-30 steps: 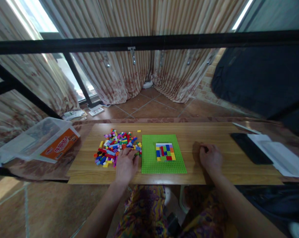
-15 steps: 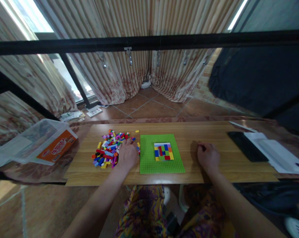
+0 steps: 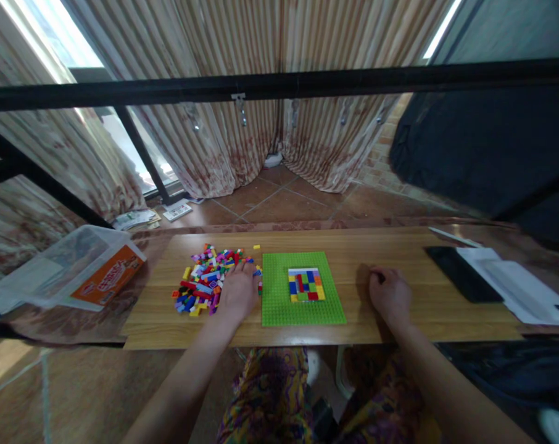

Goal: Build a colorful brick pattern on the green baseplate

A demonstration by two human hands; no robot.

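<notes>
My left hand (image 3: 239, 288) rests over the right side of a heap of loose toy bricks (image 3: 205, 283), its fingers reaching down among them and slightly apart. The fingertips are partly hidden, and I see no brick gripped in them. Right of that hand lies a green baseplate (image 3: 276, 313). On it stands a square block of coloured bricks (image 3: 306, 285), with blue, red, green, yellow, orange and white pieces. My right hand (image 3: 390, 293) lies on the table to the right of the baseplate, fingers loosely curled in, with nothing visible in it.
The narrow wooden table (image 3: 353, 246) carries a dark flat device (image 3: 464, 274) and a white tray-like object (image 3: 524, 287) at its right end. A clear plastic box with an orange label (image 3: 108, 274) stands at the left. A lone yellow brick (image 3: 256, 246) lies behind the heap.
My left hand has shifted very slightly within the brick heap. My right hand and the bricks on the baseplate stay as they were.
</notes>
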